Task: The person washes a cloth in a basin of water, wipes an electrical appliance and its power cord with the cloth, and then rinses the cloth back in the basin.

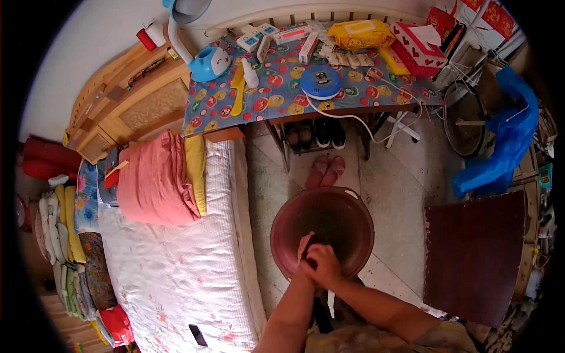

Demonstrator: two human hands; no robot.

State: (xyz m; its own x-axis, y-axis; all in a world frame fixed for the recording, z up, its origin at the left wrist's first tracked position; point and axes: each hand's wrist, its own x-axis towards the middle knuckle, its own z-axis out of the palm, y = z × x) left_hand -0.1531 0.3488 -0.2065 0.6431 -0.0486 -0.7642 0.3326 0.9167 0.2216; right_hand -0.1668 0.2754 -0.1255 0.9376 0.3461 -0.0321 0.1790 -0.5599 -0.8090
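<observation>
Both my hands are together over the near side of a wide, dark red basin [281,222] on the floor. My right hand [323,263] is closed, its fingers curled against a small, dark, narrow thing [310,242] whose kind I cannot make out. Pressed close on the other side of that thing is my left hand [303,250], partly covered by the right one. The left fingers look closed round the thing's lower part. The inside of the basin is dim, so its contents do not show clearly.
A bed [170,265] with a folded pink quilt [154,179] stands at the left. Ahead is a table with a patterned cloth [273,100]. Pink slippers [325,171] lie beyond the basin. At the right are a dark red board [474,256] and a blue plastic bag [509,141].
</observation>
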